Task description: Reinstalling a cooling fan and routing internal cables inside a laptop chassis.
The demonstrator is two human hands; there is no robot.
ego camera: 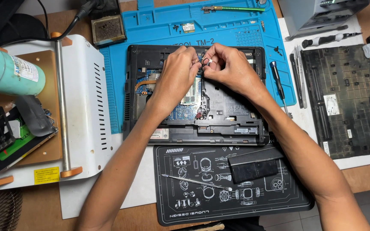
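Black laptop chassis [236, 124] w/ bottom cover off & board exposed, left hand [174, 79] & right hand [230, 68] both pinched shut on thin black cable [205, 62]; teardown looks roughly midway, board not yet out.

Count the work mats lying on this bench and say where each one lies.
2. A blue mat lies at the top, under the opened laptop; a black mat with white line drawings lies nearest the person. Others may be hidden.
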